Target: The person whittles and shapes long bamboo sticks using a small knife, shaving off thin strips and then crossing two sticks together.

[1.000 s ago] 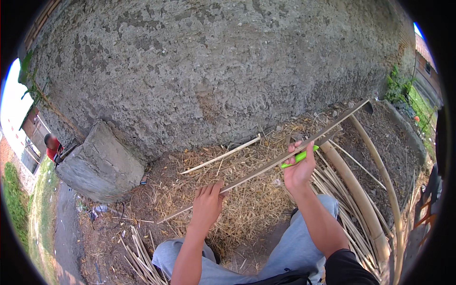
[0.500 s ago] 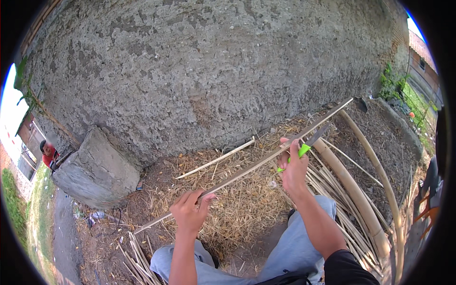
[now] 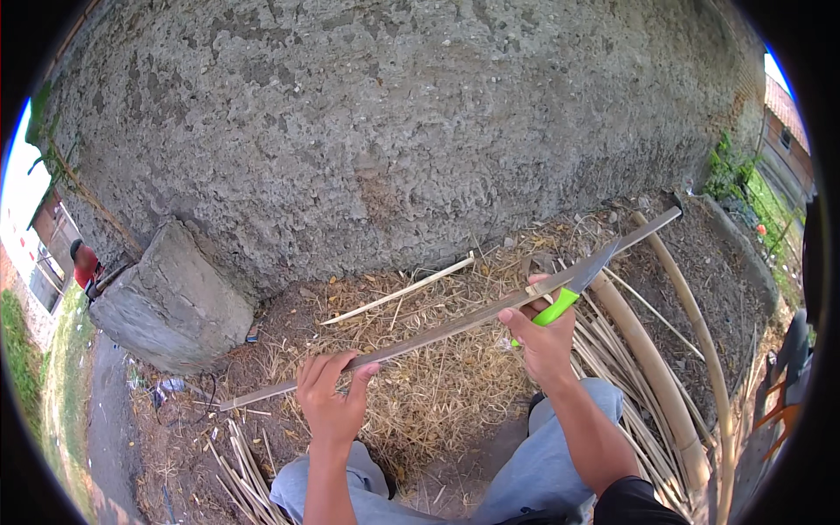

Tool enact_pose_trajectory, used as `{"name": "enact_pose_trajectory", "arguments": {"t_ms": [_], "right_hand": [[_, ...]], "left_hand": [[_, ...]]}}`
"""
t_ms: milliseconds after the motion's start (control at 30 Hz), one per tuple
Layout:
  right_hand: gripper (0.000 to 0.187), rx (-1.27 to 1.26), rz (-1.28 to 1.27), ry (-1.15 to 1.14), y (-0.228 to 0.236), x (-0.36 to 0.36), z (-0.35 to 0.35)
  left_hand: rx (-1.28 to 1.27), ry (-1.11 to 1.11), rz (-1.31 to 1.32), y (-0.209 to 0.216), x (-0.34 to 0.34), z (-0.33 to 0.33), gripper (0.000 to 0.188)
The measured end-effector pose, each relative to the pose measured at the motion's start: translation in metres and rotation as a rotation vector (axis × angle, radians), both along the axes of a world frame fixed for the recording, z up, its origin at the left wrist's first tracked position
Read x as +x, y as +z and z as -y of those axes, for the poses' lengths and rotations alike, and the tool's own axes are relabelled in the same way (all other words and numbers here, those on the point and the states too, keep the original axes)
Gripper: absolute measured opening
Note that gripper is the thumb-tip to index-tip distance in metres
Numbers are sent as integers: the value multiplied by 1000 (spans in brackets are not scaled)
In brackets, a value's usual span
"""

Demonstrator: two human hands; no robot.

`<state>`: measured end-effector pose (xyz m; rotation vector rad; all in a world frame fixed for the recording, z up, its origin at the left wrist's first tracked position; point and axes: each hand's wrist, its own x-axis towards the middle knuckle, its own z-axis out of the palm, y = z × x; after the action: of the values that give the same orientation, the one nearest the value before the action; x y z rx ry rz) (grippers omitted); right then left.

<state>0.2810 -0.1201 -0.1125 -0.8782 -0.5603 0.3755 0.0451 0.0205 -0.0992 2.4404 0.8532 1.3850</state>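
Observation:
A long, flat bamboo strip (image 3: pixel 446 331) slants across in front of me, its far end up at the right by the wall. My left hand (image 3: pixel 331 398) is closed on its lower left part, thumb on top. My right hand (image 3: pixel 544 337) is closed round the green handle of a knife (image 3: pixel 560 306). Its fingers also touch the strip from beneath. The grey blade lies along the strip, pointing up and right toward the far end. Part of the handle is hidden by my fingers.
Pale shavings (image 3: pixel 455 394) cover the ground between my knees. A lone strip (image 3: pixel 398 290) lies near the rough wall (image 3: pixel 420 131). Bamboo poles (image 3: pixel 652 376) and a bundle of thin strips (image 3: pixel 626 385) lie at right, more strips (image 3: pixel 245 477) at left. Beyond a concrete block (image 3: pixel 179 302) is a person (image 3: pixel 86 262).
The bamboo strip has shifted and rolled, so its broad face now shows. My left hand has moved slightly left and down; the knife has tilted and its blade lies over the strip.

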Motion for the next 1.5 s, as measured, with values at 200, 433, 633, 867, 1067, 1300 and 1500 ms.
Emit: {"name": "enact_pose_trajectory", "arguments": {"t_ms": [200,433,633,867,1067,1300,1500], "right_hand": [[43,-39,-59,-46,1,-4,-2],[25,-144,-193,-157,4,0,-14],[20,-212,-202,-183,-3,13,-28],[24,-151,-298,-58,-11,15,-43],[23,-164,-416,-37,1,16,-44],[23,-71,-392,-21,0,27,-34],[17,-185,-387,-65,-1,26,-30]], "left_hand": [[27,-28,-65,-6,6,-7,16],[-24,-47,-152,-6,16,-11,16],[4,-108,-144,2,30,-12,27],[67,-42,-201,-4,23,-31,16],[35,59,-132,4,15,-44,7],[-97,12,-137,2,-1,-61,18],[-118,16,-205,14,5,-49,36]]}}
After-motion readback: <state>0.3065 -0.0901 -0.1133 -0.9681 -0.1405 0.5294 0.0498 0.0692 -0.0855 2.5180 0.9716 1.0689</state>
